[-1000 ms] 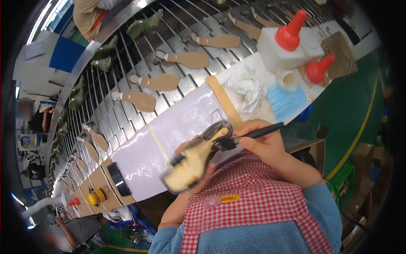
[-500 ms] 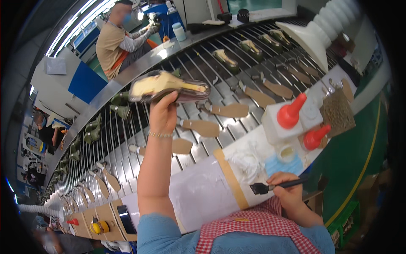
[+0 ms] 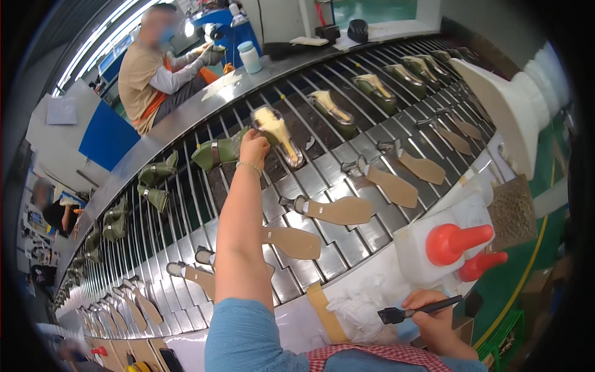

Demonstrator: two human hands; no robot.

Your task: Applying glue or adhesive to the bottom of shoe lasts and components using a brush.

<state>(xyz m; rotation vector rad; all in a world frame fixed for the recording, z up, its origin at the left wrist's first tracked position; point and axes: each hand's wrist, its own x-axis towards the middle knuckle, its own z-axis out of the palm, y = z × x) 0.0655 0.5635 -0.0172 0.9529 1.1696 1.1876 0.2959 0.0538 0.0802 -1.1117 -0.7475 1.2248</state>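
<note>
Here we are, our left hand point(image 3: 253, 150) stretched toward eleven o'clock, against the side of the yellow-soled shoe point(image 3: 274, 127), which sits sole-up over the conveyor point(image 3: 334, 248), with a green shoe point(image 3: 212, 154) just beside at ten; whether our fingers pinch it or merely touch, we can't tell. Down at half past four, our right hand point(image 3: 432, 317) pinches the black brush point(image 3: 393, 315). We judge this the setting-down step; next calls for a clean release, no tipping.
</note>
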